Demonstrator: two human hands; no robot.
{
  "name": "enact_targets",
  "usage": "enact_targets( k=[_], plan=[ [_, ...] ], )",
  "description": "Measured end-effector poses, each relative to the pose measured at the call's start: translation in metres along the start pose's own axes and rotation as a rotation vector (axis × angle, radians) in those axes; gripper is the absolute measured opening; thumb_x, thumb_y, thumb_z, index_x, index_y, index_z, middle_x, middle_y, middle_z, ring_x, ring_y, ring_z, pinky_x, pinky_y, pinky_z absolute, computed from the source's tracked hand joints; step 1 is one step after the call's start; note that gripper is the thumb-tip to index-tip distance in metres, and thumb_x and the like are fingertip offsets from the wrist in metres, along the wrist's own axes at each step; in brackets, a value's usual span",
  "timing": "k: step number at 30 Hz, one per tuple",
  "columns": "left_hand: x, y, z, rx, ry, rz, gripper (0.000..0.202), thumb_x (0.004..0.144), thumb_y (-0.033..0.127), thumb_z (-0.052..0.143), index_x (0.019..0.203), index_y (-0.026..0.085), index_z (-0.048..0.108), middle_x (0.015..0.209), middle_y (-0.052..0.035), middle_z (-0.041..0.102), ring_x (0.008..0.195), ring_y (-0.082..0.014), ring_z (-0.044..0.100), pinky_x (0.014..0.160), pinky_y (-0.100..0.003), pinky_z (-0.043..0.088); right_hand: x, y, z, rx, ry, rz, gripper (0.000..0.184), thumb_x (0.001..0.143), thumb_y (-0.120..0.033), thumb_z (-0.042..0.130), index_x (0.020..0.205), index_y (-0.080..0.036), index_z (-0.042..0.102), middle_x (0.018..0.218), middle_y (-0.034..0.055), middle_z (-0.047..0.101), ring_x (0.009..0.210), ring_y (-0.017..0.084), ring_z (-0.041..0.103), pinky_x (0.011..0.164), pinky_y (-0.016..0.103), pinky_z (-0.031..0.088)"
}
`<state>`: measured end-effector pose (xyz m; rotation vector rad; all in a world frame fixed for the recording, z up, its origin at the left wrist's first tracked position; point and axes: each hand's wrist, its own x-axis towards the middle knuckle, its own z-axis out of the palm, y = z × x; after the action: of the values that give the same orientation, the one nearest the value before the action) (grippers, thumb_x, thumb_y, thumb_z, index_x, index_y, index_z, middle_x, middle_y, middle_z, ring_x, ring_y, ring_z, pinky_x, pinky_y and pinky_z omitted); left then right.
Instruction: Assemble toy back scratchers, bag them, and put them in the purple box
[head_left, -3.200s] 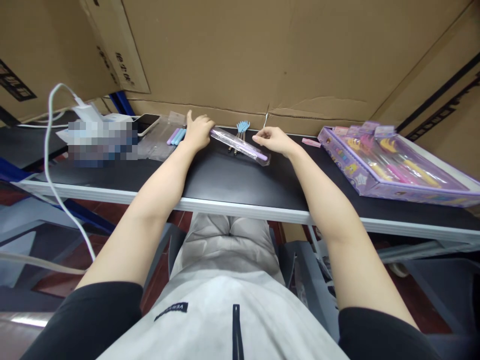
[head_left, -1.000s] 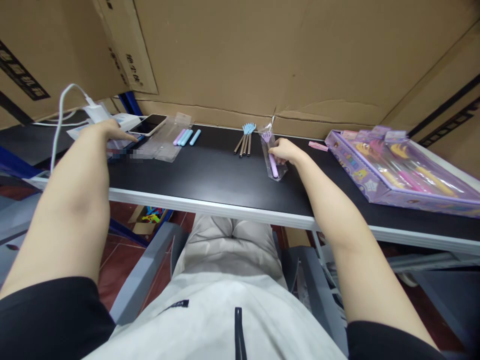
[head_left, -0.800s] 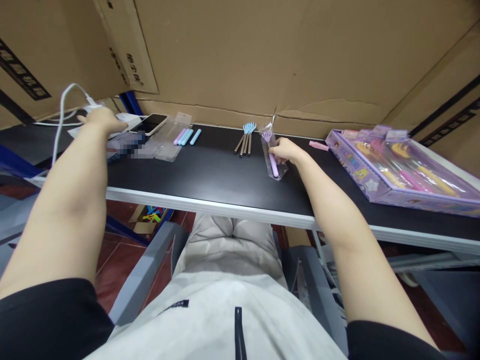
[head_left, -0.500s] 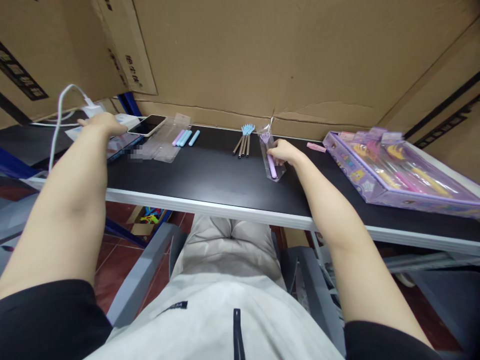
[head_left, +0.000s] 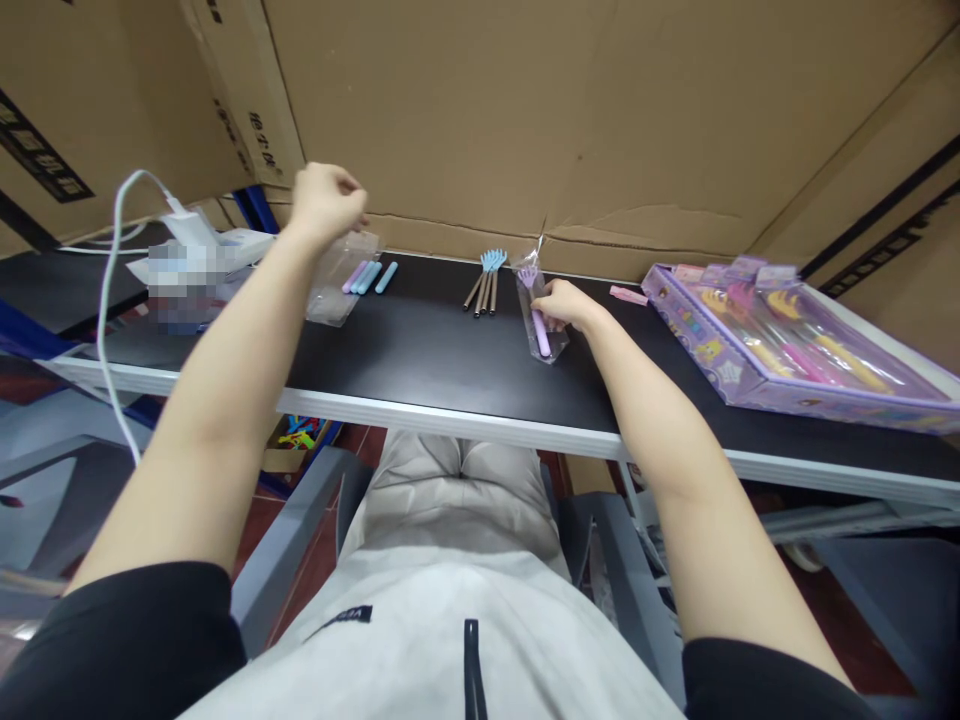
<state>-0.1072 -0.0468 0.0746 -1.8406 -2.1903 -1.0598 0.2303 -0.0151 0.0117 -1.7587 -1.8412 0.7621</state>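
My left hand (head_left: 324, 198) is raised above the black table (head_left: 450, 350) with its fingers pinched on the top of a clear plastic sleeve (head_left: 337, 275) that hangs down from it. Beside that sleeve lie purple and blue handles (head_left: 366, 276). My right hand (head_left: 564, 302) rests on the table, fingers curled on a clear bag with a purple fork-like tool (head_left: 534, 310) inside. Just left of it lie several blue-headed tools with brown stems (head_left: 486, 278).
A purple toy box (head_left: 787, 335) sits on the right. A small pink piece (head_left: 628, 295) lies near the cardboard wall (head_left: 562, 110). A white charger (head_left: 187, 228) with its cable (head_left: 105, 300) and a blurred item are at the left.
My left hand has left the phone area at the far left, swung right and up, and now pinches a clear sleeve. My right hand has stayed on the bagged purple tool.
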Motion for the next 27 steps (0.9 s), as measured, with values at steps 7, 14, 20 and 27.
enact_targets(
  k=[7,14,20,27],
  plan=[
    [-0.044,0.105,0.053,-0.087,-0.548,0.355,0.027,0.093,0.023,0.063,0.110,0.014,0.081,0.096,-0.0082,0.080,0.098,-0.0237,0.076,0.097,-0.033,0.058,-0.010,-0.008,-0.004,0.092,-0.031,0.093,0.025,0.093,-0.003,0.063,0.071,-0.014,0.065,0.045,0.0029,0.056,0.037,0.013,0.048,0.044,0.026,0.049],
    [-0.077,0.142,0.096,0.092,-0.646,0.592,0.036,0.099,0.032,0.062,0.125,0.013,0.077,0.124,-0.0138,0.079,0.119,-0.0286,0.074,0.101,-0.031,0.055,-0.008,-0.007,-0.005,0.272,-0.111,0.141,0.028,0.097,0.000,0.054,0.074,-0.012,0.065,0.050,0.0077,0.062,0.041,0.014,0.056,0.041,0.020,0.046],
    [-0.087,0.128,0.114,0.020,-0.558,0.487,0.043,0.104,0.033,0.057,0.137,0.008,0.066,0.130,-0.0188,0.077,0.124,-0.0312,0.073,0.102,-0.036,0.055,-0.009,-0.010,-0.001,0.413,-0.163,0.167,0.023,0.098,0.003,0.048,0.100,-0.008,0.069,0.058,0.0083,0.069,0.053,0.017,0.068,0.060,0.027,0.062],
    [-0.084,0.122,0.109,-0.129,-0.600,0.344,0.047,0.103,0.030,0.062,0.143,0.006,0.059,0.124,-0.0161,0.079,0.118,-0.0271,0.074,0.100,-0.033,0.054,-0.012,-0.014,0.000,0.554,-0.209,0.180,0.021,0.103,0.002,0.046,0.102,-0.007,0.065,0.062,0.0080,0.070,0.055,0.015,0.069,0.074,0.029,0.065]
  ],
)
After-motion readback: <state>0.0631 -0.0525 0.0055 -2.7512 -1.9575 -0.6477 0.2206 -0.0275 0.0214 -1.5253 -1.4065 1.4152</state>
